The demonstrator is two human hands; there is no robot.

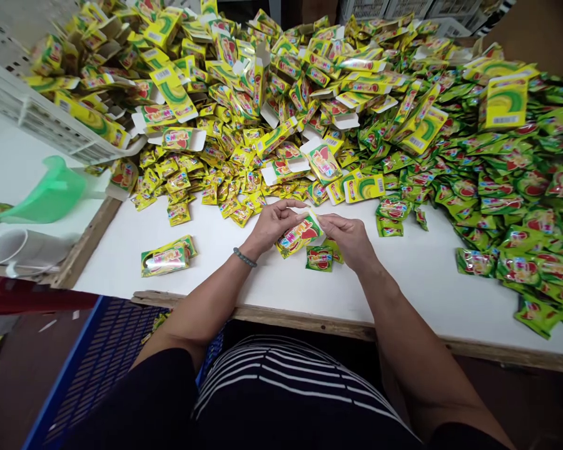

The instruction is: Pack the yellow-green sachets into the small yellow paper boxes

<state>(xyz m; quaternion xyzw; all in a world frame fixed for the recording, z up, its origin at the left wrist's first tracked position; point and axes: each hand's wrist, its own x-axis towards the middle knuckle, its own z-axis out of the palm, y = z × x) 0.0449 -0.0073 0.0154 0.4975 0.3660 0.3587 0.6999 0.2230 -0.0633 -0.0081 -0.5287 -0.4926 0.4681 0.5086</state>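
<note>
Near the middle of the white table, both hands hold one small yellow-green box [300, 237]. My left hand [274, 226] pinches its upper left edge, a beaded bracelet on the wrist. At the box's right end, my right hand [344, 234] grips a white flap between thumb and fingers. Just under the box lie green packets [319, 258], close to my right hand. Two closed-looking yellow-green boxes [166, 257] rest to the left. Beyond my hands spread small yellow packets [244, 209] and a heap of flat-opened and folded boxes [321, 161].
Green packets [520, 269] pile up along the right. At the left stand a white plastic crate [56, 128], a green scoop [51, 194] and a white mug [28, 247]. A blue basket [98, 356] sits below the wooden table edge [309, 320].
</note>
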